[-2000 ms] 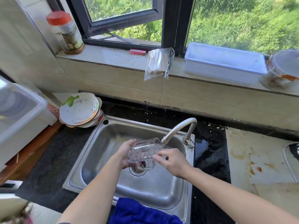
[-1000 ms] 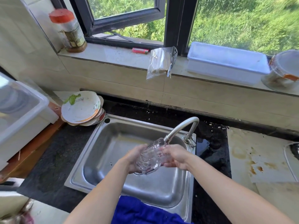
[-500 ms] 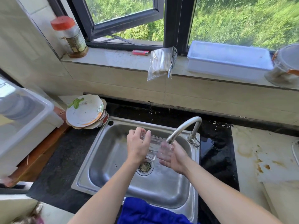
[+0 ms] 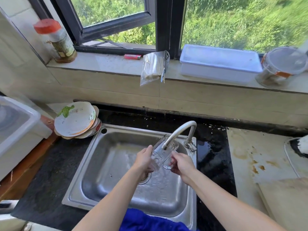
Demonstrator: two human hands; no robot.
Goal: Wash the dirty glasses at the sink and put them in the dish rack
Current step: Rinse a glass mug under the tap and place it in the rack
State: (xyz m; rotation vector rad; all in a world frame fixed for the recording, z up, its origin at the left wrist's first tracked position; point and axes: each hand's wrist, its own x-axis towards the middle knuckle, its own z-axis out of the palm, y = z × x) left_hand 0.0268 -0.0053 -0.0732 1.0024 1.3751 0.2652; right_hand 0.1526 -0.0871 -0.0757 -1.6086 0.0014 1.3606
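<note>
We hold the glass (image 4: 160,155) tilted over the sink (image 4: 103,164), its mouth at the faucet (image 4: 179,130) spout. Our left hand (image 4: 144,160) grips its left side, and our right hand (image 4: 182,163) pinches its lower right end. Used plates (image 4: 75,120) sit stacked on the worktop (image 4: 50,164), left of the sink.

No legible text is showing. The label on the red-lidded jar (image 4: 57,42) is resolving only as a blur; the red lighter (image 4: 132,56) is showing no readable marking.
</note>
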